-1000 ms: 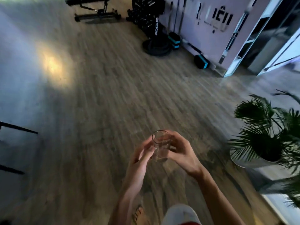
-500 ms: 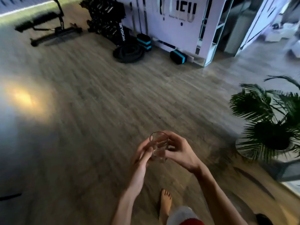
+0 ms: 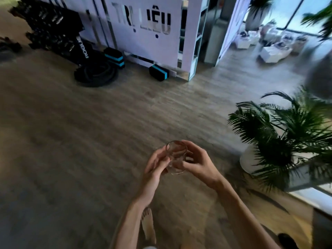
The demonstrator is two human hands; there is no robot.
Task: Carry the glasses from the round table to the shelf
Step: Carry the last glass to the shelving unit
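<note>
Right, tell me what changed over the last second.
The view swung left to right: the white partition and black-and-teal blocks came closer, the potted palm grew larger, and a bright room opened up beyond. No grip changed: left hand and right hand keep the glass upright.

A gym or therapy studio, judging by the black dumbbell rack (image 3: 52, 24), coiled battle rope (image 3: 97, 74), black-and-teal foam blocks (image 3: 159, 72) on wood-plank floor (image 3: 71, 141), lettered white partition (image 3: 143, 27), and potted palm (image 3: 287, 133) beside bright windows.
</note>
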